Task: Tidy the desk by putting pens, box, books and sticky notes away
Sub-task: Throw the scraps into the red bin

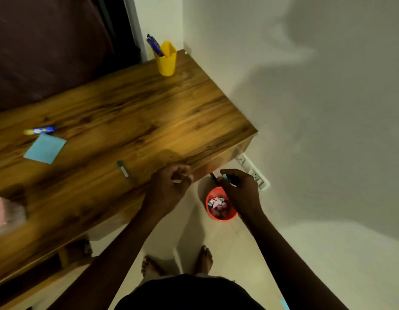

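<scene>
A wooden desk (131,113) fills the left and middle. On it lie a blue sticky note (45,148), a blue and yellow pen (39,130) and a green and white pen (123,170). A yellow pen holder (166,60) with blue pens stands at the far corner. My left hand (169,186) hovers at the desk's near edge, fingers curled around something pale. My right hand (238,189) is past the desk's corner, above a red bin (220,206) on the floor, and grips a small light blue piece and a dark thin object.
A pink object (6,213), blurred, sits at the desk's left edge. The red bin holds crumpled pink and blue paper. A white wall with a socket strip (254,173) runs on the right. My bare feet (176,262) stand on the pale floor.
</scene>
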Motion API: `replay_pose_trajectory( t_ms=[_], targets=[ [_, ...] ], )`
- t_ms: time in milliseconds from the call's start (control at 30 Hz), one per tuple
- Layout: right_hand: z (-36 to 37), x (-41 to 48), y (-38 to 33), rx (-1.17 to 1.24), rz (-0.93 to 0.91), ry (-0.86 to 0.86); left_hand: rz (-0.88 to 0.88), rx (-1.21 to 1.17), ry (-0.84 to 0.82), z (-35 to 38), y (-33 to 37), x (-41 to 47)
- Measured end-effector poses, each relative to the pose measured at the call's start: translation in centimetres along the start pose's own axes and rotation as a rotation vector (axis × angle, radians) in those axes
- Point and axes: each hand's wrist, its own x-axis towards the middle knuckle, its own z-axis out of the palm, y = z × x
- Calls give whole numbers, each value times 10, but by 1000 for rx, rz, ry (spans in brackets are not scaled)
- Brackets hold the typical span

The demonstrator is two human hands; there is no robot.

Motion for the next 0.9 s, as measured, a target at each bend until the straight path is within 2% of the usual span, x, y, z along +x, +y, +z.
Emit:
replay_pose_trajectory(
  t_ms=[267, 500, 700, 900],
  targets=[
    [-31, 22, 77, -123, 143, -2, 23, 60, -119, 65, 11, -8],
    [-39, 46, 97, -200, 152, -12, 3, 70, -125, 79, 17, -8],
    [-42, 45, 81, -200, 80, 40, -17, 84, -86, 71, 21, -5],
    [-26, 27, 15, -25, -86, 51, -32, 68, -39, 51, 23, -3]
  ],
)
